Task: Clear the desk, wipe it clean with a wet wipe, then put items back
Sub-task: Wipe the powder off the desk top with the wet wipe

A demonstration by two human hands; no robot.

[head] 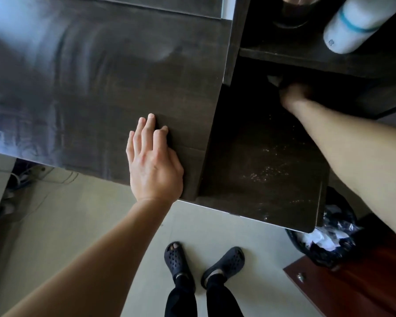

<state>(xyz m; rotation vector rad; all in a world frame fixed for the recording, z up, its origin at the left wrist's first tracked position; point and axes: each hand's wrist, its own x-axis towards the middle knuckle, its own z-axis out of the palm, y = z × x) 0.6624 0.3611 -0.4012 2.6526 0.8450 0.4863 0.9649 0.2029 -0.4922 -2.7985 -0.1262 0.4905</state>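
Two bare forearms come up from the bottom of the head view, the closest things to the camera. Left hand [154,161] lies flat on the dark wooden desk [101,76], near its front right corner. Its fingers are straight and together, palm down, grasping nothing. On the desk top there are pale curved streaks which look wet.

To the right of the desk, the right hand [295,94] is deep inside a dark shelf compartment [256,92]. It is dim and a little blurred there, but its fingers are curled on a pale crumpled wet wipe [274,80], which sticks out at the fingertips. In front of this hand a lower dark board [261,168] carries many small light crumbs [268,172].

On the shelf above stands a white bottle [361,21] with a teal band, and just beside it on the left a dark round container [297,10], cut by the edge of the picture.

Down on the light floor [89,225] the person stands in dark sandals [177,259]. A bin [325,243] with a black bag and white crumpled paper is partly under the lower board. Some cables [21,177] lie under the desk at the left.
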